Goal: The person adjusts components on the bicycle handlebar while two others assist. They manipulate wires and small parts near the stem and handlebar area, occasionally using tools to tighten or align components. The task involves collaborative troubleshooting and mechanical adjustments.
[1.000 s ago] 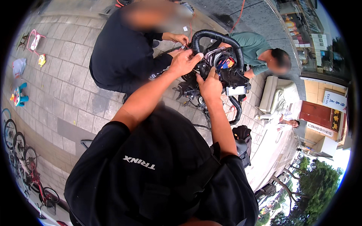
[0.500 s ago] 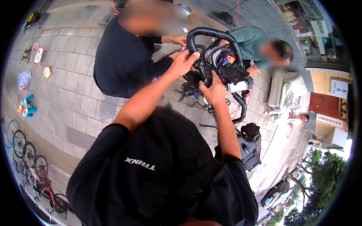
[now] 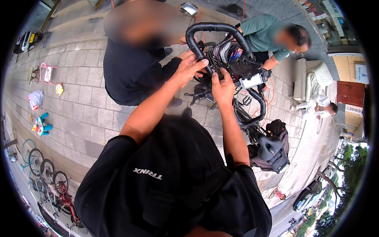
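A bicycle's drop handlebar (image 3: 216, 27), wrapped in black tape, stands before me. My left hand (image 3: 188, 70) is closed around its left side, the thumb pointing right. Just right of it, my right hand (image 3: 223, 87) has thumb and forefinger raised and bent at the dark parts below the bar; what lies between them is hidden. Black bags and cables (image 3: 225, 55) crowd the space inside the bar. A phone-like flat device with a pale screen (image 3: 251, 81) is mounted right of my right hand. A black brake lever (image 3: 201, 94) hangs below my left hand.
A person in black (image 3: 132, 67) crouches at the left, a hand near the bar; another in green (image 3: 262, 31) is beyond it. The bicycle's saddle (image 3: 270, 147) and dark bags lie at the right. Toys (image 3: 42, 123) and parked bicycles (image 3: 47, 173) are farther left.
My view has shifted, showing more of the saddle and bags. My right thumb and forefinger, wider apart before, have come up closer to my left hand. My left hand stays on the bar.
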### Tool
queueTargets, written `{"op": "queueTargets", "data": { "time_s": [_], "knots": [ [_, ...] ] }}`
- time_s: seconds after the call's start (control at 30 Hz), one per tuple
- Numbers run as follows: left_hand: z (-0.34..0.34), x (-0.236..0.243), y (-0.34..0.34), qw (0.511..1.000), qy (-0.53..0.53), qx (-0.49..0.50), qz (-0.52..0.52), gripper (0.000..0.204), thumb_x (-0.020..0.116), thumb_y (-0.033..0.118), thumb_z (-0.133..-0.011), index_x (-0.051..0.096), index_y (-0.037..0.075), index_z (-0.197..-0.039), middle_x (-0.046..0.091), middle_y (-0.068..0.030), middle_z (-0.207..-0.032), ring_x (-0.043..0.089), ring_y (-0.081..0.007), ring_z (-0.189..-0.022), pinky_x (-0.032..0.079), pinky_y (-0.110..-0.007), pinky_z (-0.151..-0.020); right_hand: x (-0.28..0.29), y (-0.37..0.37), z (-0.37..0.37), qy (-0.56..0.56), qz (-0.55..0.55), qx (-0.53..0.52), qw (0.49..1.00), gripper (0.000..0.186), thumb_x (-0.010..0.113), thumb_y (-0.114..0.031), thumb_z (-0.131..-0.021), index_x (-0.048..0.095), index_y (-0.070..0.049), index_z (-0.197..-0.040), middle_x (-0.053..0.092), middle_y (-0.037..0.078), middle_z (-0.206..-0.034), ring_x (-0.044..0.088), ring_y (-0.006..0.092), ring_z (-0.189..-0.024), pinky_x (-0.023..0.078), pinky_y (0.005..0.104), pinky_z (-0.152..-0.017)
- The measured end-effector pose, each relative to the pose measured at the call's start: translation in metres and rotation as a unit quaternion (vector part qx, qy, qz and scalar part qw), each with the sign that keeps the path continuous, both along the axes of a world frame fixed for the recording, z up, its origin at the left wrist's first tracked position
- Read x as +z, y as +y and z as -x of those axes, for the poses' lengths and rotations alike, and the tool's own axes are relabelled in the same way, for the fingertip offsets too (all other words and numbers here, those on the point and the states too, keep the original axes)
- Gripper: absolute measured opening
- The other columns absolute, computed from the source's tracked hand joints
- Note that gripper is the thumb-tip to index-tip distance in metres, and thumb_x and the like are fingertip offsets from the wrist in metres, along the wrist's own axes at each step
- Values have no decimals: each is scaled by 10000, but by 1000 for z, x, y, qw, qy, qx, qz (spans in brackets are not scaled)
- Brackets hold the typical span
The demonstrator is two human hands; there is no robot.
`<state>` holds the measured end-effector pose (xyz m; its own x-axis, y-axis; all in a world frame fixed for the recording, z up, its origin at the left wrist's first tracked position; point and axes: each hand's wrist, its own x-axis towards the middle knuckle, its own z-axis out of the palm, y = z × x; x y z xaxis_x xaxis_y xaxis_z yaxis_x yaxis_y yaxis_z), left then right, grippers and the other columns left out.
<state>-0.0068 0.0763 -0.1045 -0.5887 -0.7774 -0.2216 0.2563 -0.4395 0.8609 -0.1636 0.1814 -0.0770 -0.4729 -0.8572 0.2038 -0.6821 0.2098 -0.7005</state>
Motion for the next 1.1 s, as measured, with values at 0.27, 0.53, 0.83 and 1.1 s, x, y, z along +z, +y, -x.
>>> {"op": "queueTargets", "data": {
  "time_s": [0.27, 0.53, 0.83, 1.1],
  "knots": [
    [-2, 13, -2, 1000, -12, -13, -12, 788, 788, 427, -989, 455, 99, -1624, 687, -38, -1239, 697, -161, -1007, 575, -342, -851, 25, 9, -1, -82, -61, 9, 995, 409, 691, -213, -1023, 679, 71, -1317, 745, 268, -1150, 750, 345, -864, 592, 420, -815],
    [-2, 24, 1, 997, -55, -17, -43, 683, 764, 482, -996, 548, 91, -1512, 700, -76, -1270, 731, -213, -1044, 586, -388, -880, 33, -26, -25, -258, -11, -104, 961, 459, 735, -205, -1015, 660, 108, -1343, 740, 122, -862, 644, 123, -638, 542, 320, -600],
    [-1, 8, -7, 994, 22, -20, -102, 534, 712, 421, -1043, 594, 110, -1460, 718, -107, -1299, 735, -259, -1062, 618, -436, -851, 71, -14, -7, -327, 25, -34, 944, 386, 752, -161, -1018, 667, 61, -1322, 735, 96, -989, 638, 81, -658, 513, 240, -522],
    [-16, 5, -23, 979, 137, -117, -92, 543, 729, 414, -1035, 586, 112, -1462, 679, -99, -1376, 710, -271, -1154, 605, -449, -921, 58, -15, 14, -328, -17, -29, 944, 430, 779, -161, -997, 656, 71, -1337, 753, 105, -1053, 644, 91, -656, 534, 245, -512]
  ]
}}
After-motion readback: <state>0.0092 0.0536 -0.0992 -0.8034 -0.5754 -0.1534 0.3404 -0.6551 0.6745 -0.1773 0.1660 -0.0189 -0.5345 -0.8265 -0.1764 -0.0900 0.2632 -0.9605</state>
